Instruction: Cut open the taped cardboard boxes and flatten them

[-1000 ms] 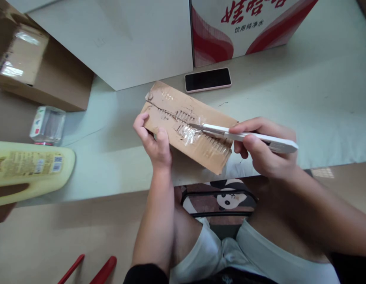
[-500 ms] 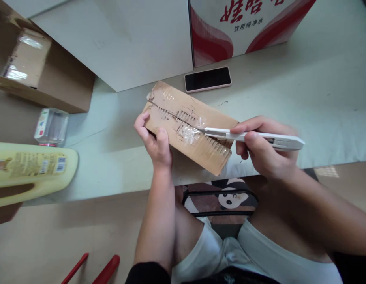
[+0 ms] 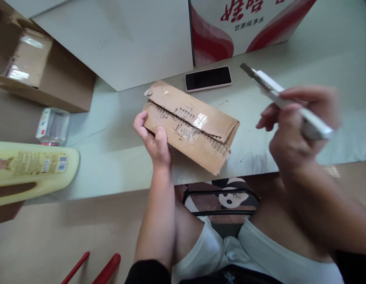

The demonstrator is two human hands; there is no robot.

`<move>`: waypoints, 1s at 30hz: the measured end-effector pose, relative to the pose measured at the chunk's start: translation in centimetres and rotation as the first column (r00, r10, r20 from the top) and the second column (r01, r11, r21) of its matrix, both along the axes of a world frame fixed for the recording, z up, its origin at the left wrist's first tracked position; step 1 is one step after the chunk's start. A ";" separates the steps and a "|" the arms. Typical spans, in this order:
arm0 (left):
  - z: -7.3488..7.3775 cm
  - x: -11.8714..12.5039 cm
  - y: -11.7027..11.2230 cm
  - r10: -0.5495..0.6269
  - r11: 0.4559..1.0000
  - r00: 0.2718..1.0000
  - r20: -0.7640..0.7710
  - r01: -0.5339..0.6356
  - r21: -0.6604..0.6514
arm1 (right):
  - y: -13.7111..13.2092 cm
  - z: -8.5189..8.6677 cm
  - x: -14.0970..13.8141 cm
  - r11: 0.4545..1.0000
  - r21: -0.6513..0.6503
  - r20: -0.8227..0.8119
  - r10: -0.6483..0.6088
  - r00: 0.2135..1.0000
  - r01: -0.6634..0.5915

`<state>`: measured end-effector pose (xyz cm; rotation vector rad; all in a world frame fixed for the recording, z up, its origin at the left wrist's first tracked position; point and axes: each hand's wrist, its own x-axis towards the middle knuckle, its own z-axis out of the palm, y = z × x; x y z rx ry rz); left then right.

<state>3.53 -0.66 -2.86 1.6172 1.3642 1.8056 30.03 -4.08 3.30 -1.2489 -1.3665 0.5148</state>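
A taped cardboard box [image 3: 191, 126] lies slanted on the pale cloth-covered table, torn along its middle seam, with one flap edge slightly raised. My left hand [image 3: 155, 140] grips the box's left end, thumb on its near face and fingertips at the corner. Away to the right of the box, my right hand [image 3: 301, 118] is wrapped round a white utility knife [image 3: 277, 92]. The knife is held in the air with its blade out, pointing to the upper left. Motion blurs the right hand and the knife's rear end.
A phone [image 3: 208, 79] lies behind the box, in front of a large white box [image 3: 120, 43] and a red-and-white carton [image 3: 239, 31]. To the left are an open cardboard carton [image 3: 67, 79], a clear plastic container [image 3: 53, 125] and a yellow bottle [image 3: 46, 169].
My right hand has drawn the utility knife out of the box's seam, up and to the right. The flap along the seam now stands more open. My left hand has hardly moved.
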 end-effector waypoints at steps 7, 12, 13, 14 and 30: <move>-0.2 -0.4 0.2 0.023 1.000 0.999 -0.039 -0.023 -0.014 | 2.5 -2.8 0.7 0.891 -0.403 0.655 0.121 0.746 0.210; -0.2 -0.6 0.1 -0.002 0.999 1.000 -0.027 0.001 -0.038 | 2.5 -3.7 0.6 0.804 -0.519 0.709 0.217 0.670 0.289; -0.1 -0.6 0.1 -0.004 0.999 1.000 -0.018 0.003 -0.042 | 2.5 -4.0 0.6 0.828 -0.490 0.715 0.203 0.669 0.273; 0.0 -0.6 0.0 -0.003 0.999 1.000 -0.006 0.003 -0.046 | 2.4 -4.2 0.6 0.861 -0.448 0.712 0.180 0.678 0.241; 1.1 -2.1 0.4 0.061 0.987 0.969 0.239 -0.024 -0.156 | 2.1 -4.1 -0.9 0.850 -0.424 0.238 0.438 0.867 -0.313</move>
